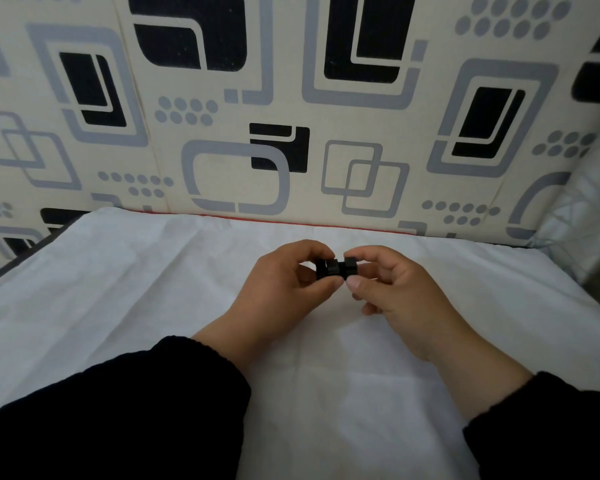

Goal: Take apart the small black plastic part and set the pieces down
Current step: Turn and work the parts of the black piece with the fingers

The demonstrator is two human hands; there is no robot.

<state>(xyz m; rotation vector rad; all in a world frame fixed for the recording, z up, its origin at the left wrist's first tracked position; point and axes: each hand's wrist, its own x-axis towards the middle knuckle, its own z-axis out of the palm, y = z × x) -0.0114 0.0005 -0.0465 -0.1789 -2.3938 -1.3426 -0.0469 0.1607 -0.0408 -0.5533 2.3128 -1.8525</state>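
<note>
A small black plastic part [336,269] is held just above the white cloth [153,289], near the middle of the view. My left hand [284,289] pinches its left end between thumb and fingers. My right hand [392,289] pinches its right end the same way. The part looks like blocky black pieces joined in the middle; the fingers hide both ends, so I cannot tell whether the pieces are still locked together. Both wrists come out of black sleeves at the bottom of the view.
The white cloth covers a flat surface that runs to a wall [291,98] patterned in cream, grey and black. A red strip [326,224] marks the far edge. Crinkled pale material [582,220] stands at the right.
</note>
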